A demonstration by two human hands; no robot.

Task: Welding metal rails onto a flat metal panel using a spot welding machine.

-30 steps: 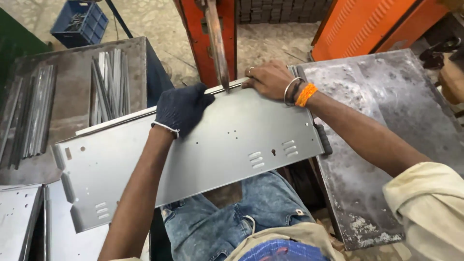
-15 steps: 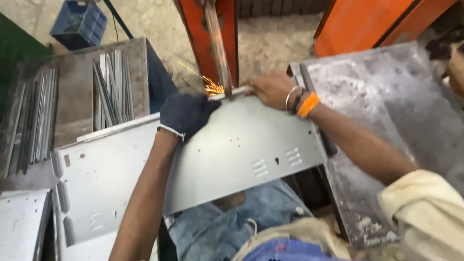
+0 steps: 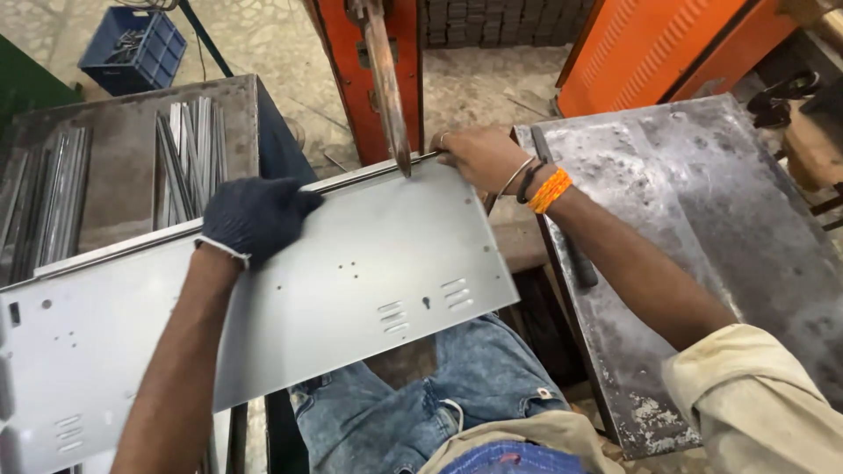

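Nearest to me, I've got denim-covered knees (image 3: 421,395) under the work, and a cream sleeve (image 3: 755,395) low on the right. Across the lap lies the long grey sheet-metal panel (image 3: 351,281), punched with small holes and louvre slots, tilted so that its left end sits lower and nearer, its right end higher.

My left hand (image 3: 250,215), in a dark glove, presses palm-down on the panel's upper part, near the far edge, fingers spread flat rather than curled round anything. That grip is open, bearing on the sheet.

My right hand (image 3: 479,154), bare, with bangles and an orange wristband (image 3: 551,189), is at the panel's far right corner. The fingers are curled over the folded top edge, so that grip is closed on the panel; I think the thumb sits underneath, but the view hides it.

Just left of that hand, a copper-coloured welding electrode (image 3: 386,88) comes down from the orange machine (image 3: 373,61) and its tip meets the panel's far edge.

To the right, a worn steel counter (image 3: 702,219). To the left, another counter (image 3: 123,167) carrying bundles of metal strips (image 3: 189,149). Farthest off, a blue crate (image 3: 132,48) on the floor.
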